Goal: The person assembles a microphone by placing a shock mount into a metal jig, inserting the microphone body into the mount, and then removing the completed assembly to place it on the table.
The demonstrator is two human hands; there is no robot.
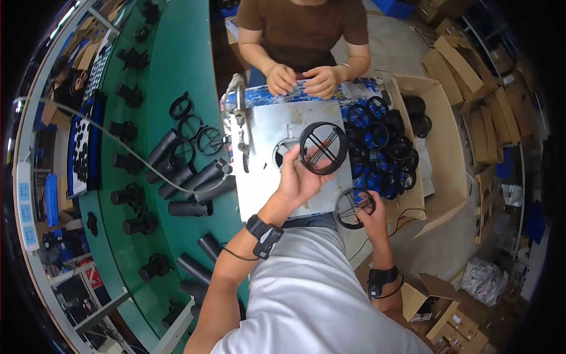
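Note:
My left hand (299,182) grips a black plastic ring with crossbars (322,148), held tilted above a metal work plate (265,194). Thumb and fingers close on the ring's lower left side. Lower and to the right, my right hand (372,213) pinches a second black ring with crossbars (338,207) by its right rim, just past the plate's near right edge. Partly behind the first ring, a round hole (278,154) shows in the plate. A heap of similar black rings (377,137) lies right of the plate.
A co-worker (303,35) sits opposite, both hands near the bench's far edge. Black tubes and rings (191,177) lie on the green table (177,76) at left. A metal fixture with a hose (240,118) stands at the plate's left edge. An open cardboard box (451,147) stands right.

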